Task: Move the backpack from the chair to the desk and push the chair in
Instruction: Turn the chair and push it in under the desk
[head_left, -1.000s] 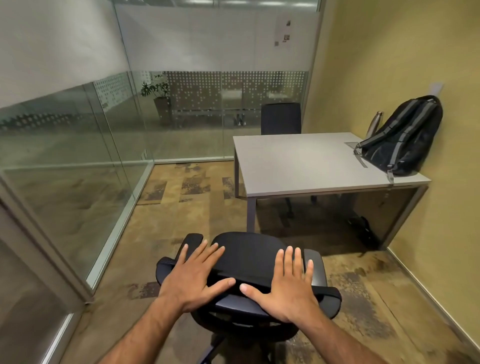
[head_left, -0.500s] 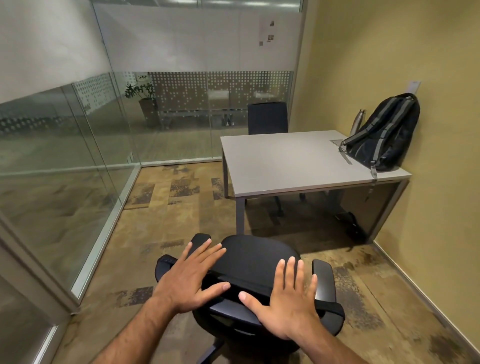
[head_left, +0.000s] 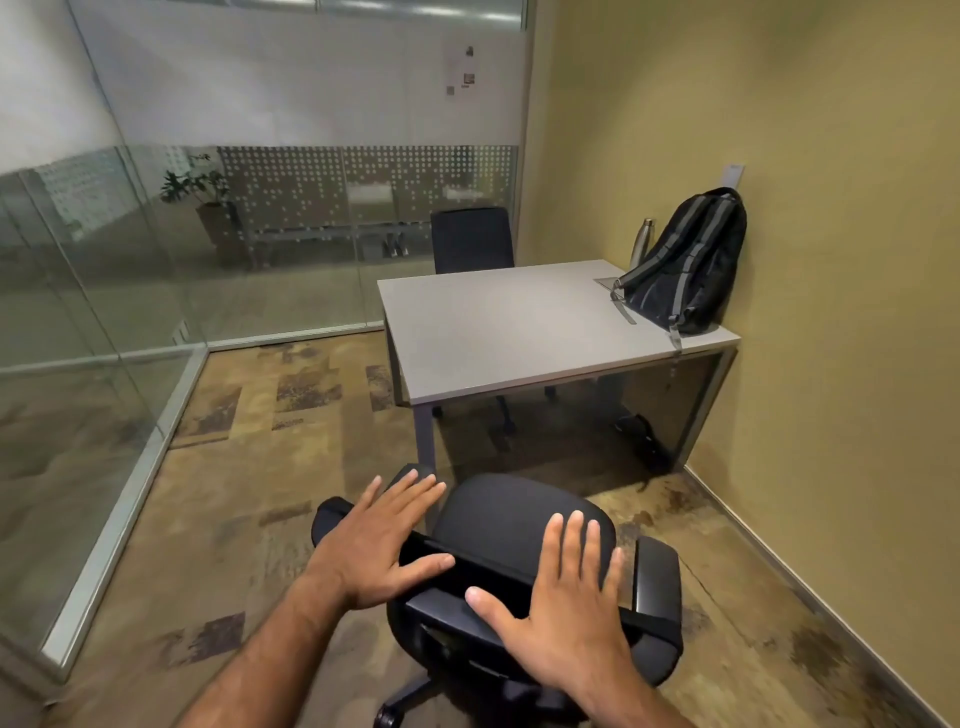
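Note:
The black backpack (head_left: 685, 270) stands upright on the far right corner of the grey desk (head_left: 509, 332), leaning on the yellow wall. A black office chair (head_left: 519, 509) with armrests is on the floor just short of the desk's front edge, its back towards me. My left hand (head_left: 379, 540) lies flat on the left top of the backrest, fingers spread. My right hand (head_left: 566, 597) lies flat on the right top, also spread. Neither hand curls around anything.
A steel bottle (head_left: 643, 241) stands behind the backpack. A second dark chair (head_left: 472, 239) sits at the desk's far side. Glass partitions (head_left: 104, 312) close off the left and back; the yellow wall (head_left: 831, 260) runs along the right. Cables lie under the desk.
Both hands stay flat on the backrest. The chair has shifted right relative to the desk, now facing its open underside more, and turned slightly.

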